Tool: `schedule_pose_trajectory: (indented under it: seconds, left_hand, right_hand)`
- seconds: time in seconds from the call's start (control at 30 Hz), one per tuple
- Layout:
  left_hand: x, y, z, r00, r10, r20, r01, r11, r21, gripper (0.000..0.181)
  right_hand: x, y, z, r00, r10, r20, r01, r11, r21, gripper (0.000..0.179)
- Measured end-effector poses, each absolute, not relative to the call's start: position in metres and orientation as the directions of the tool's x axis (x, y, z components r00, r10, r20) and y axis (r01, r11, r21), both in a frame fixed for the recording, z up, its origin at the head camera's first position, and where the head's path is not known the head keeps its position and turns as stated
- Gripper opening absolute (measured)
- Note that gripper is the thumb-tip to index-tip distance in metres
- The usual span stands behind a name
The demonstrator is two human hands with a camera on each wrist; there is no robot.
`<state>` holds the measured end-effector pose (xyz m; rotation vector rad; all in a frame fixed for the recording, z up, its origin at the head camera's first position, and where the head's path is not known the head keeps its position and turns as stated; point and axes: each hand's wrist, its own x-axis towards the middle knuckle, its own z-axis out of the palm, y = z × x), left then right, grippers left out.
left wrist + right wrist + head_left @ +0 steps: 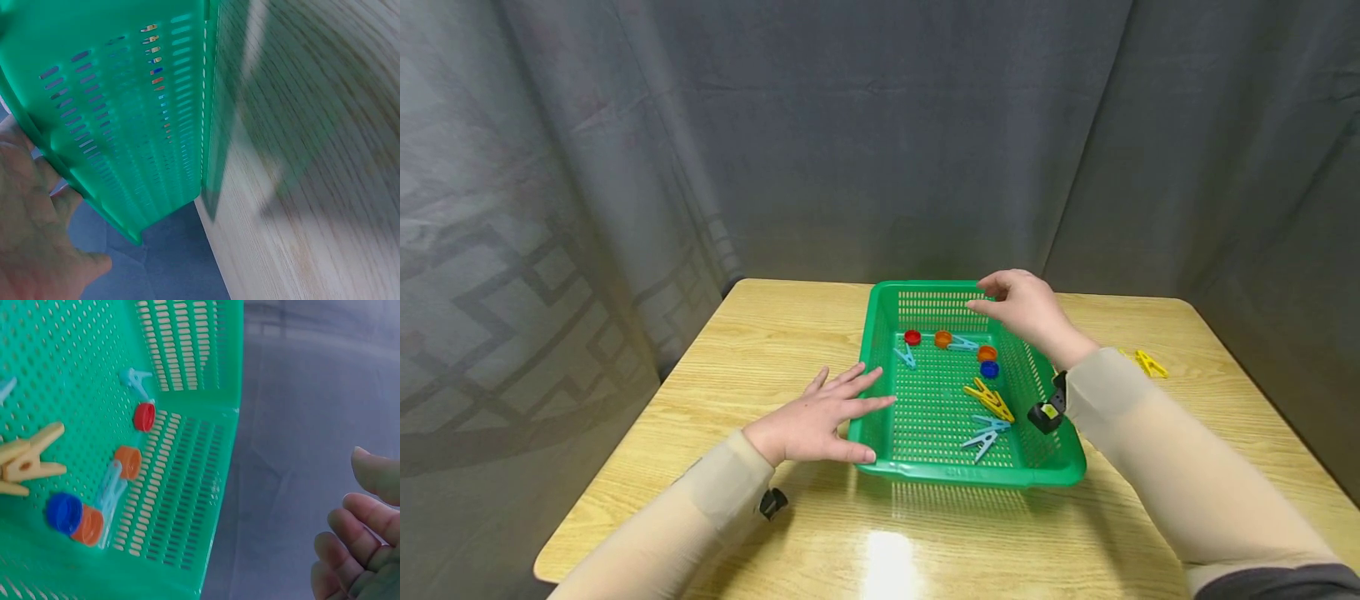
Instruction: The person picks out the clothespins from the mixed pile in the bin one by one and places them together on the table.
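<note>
A green plastic basket (970, 475) stands on the table. My left hand (823, 417) is at its left rim, fingers spread and straight, with fingertips over the edge. Above the basket's back right part hovers my right hand (1026, 308), its fingers loosely bent with nothing between them. In the basket lie a red cap (912, 337), an orange cap (943, 339), another orange cap (987, 354) and a blue cap (989, 369). Light blue clothespins (905, 357) lie among them, and yellow clothespins (990, 400) rest towards the right wall.
On the wooden table (752, 333), right of the basket, lies a yellow clothespin (1151, 364); another bit of yellow beside it is mostly hidden by the right forearm. A grey curtain (880, 150) hangs behind the table and along its sides.
</note>
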<state>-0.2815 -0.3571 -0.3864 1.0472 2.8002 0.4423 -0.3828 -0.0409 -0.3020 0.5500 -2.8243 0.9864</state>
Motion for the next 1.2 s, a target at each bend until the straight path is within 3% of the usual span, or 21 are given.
schedule_pose_trajectory:
  seconds: [0.63,0.93,1.03,1.2]
  left_hand:
    - [-0.283,-0.357,-0.386,-0.75,0.662,0.003,0.632,0.715,0.298,0.074]
    - [-0.284,-0.357,-0.386,-0.747,0.664,0.002,0.635,0.714,0.295,0.075]
    - [-0.284,-0.357,-0.386,-0.749,0.663,0.001,0.632,0.714,0.302,0.074]
    - [-0.283,-0.357,-0.387,-0.751,0.66,-0.003,0.629,0.716,0.302,0.075]
  right_hand:
    - [-0.389,-0.084,-0.345,-0.903,-0.43,-0.02,-0.368,0.795,-0.483,0.039]
    - [-0.394,-0.081,-0.366,-0.892,-0.417,-0.173,-0.319,0.854,-0.411,0.049]
    - [-0.395,-0.08,-0.371,-0.889,-0.406,-0.212,-0.315,0.877,-0.363,0.045]
    - [-0.397,-0.079,-0.379,-0.901,-0.358,-0.243,-0.278,0.91,-0.308,0.025]
